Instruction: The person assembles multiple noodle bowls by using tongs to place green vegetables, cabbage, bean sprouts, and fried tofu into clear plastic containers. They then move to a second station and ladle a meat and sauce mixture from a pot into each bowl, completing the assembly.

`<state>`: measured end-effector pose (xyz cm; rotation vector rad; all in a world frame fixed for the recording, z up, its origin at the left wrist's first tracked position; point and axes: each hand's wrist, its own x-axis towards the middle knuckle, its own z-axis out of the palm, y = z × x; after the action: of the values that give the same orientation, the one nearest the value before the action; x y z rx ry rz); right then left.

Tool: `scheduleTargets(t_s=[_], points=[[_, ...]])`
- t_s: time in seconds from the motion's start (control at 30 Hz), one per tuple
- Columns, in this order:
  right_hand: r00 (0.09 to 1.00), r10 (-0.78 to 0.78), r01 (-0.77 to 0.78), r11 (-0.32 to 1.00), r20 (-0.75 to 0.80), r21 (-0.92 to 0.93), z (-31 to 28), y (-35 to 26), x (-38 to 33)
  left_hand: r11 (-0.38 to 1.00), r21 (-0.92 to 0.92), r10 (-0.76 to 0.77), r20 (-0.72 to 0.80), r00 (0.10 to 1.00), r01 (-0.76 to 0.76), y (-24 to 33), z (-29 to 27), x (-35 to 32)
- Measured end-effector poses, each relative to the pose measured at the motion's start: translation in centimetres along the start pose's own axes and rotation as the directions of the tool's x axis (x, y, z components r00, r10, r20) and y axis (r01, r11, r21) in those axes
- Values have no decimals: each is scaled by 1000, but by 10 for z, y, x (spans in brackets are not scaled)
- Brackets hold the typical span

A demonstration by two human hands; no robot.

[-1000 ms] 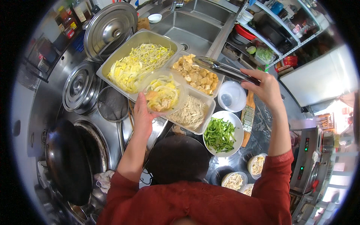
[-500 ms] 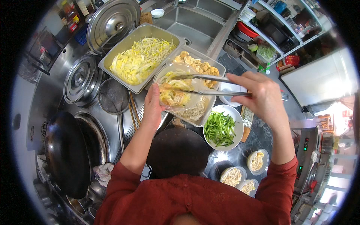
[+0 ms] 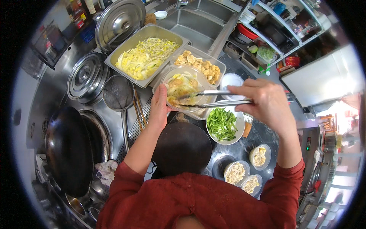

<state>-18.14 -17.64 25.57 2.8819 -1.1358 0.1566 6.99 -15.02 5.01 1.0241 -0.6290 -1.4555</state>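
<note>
My left hand (image 3: 158, 108) grips the near-left rim of a clear plastic bowl (image 3: 163, 77), fingers partly hidden by it. Pale cabbage, sprouts and golden tofu pieces (image 3: 181, 86) lie in the bowl. In my right hand (image 3: 267, 103) is a pair of metal tongs (image 3: 215, 92), their tips down in the food at the bowl's near side and slightly blurred. The bowl hangs over a tray, hiding part of it. Golden fried tofu (image 3: 200, 65) fills the tray's far part. Behind it, a deep steel pan (image 3: 108, 61) holds shredded cabbage and bean sprouts (image 3: 148, 57).
A white bowl of sliced green vegetable (image 3: 222, 124) stands right of a round black surface (image 3: 182, 150). Several filled clear tubs, one a tub of pale strips (image 3: 235, 172), sit near my right elbow. Leftward are a strainer (image 3: 119, 93) and a large wok (image 3: 70, 152). A sink (image 3: 190, 32) lies beyond.
The tongs' tips have moved down to the near side of the bowl, and my right hand has shifted slightly nearer. The food in the bowl has been turned over. My left hand keeps its hold.
</note>
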Motion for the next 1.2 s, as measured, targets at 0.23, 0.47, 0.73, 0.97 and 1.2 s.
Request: scheduleTargets(t_s=[0.23, 0.47, 0.73, 0.97, 1.2], points=[[992, 80, -75, 996, 94, -57, 16, -25, -28, 998, -60, -21, 24, 1000, 22, -15, 9, -20], [884, 465, -467, 884, -40, -37, -26, -6, -105, 989, -148, 31, 78, 997, -19, -22, -14, -38], [903, 421, -402, 899, 91, -172, 49, 14, -81, 995, -81, 55, -129, 990, -66, 1, -83, -93], [937, 339, -314, 922, 81, -225, 149, 1, 27, 987, -99, 116, -132, 984, -129, 8, -110, -114], [921, 342, -302, 930, 189, -210, 136, -5, 20, 984, -117, 115, -148, 982, -133, 10, -126, -106]])
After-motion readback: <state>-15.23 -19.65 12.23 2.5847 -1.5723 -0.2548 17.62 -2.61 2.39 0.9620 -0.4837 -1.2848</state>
